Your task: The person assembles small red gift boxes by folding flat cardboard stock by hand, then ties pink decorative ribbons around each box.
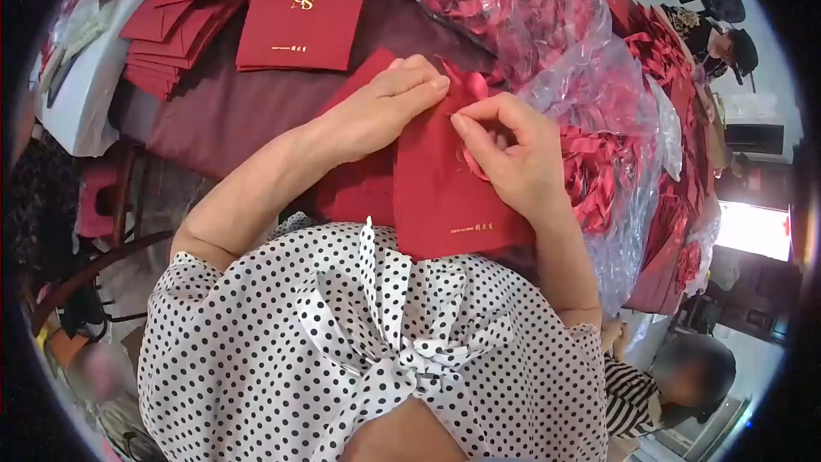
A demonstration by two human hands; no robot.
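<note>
A red paper bag (457, 205) with small gold print near its lower edge lies in front of me. My left hand (389, 103) rests at its upper left, with the thumb and fingers pressed near the top edge. At the upper right, the thumb and forefinger of my right hand (513, 145) are pinched together on the bag's top area, beside a pink-red ribbon (476, 94). What exactly the right fingertips hold is too small to tell. More red paper (355, 192) lies under and left of this bag.
Finished-looking red bags (304, 26) and a fanned stack (184, 26) lie at the back left on the dark red cloth (419, 38). Clear plastic (590, 85) with red ribbons (590, 180) covers the right side. People sit at lower right and lower left.
</note>
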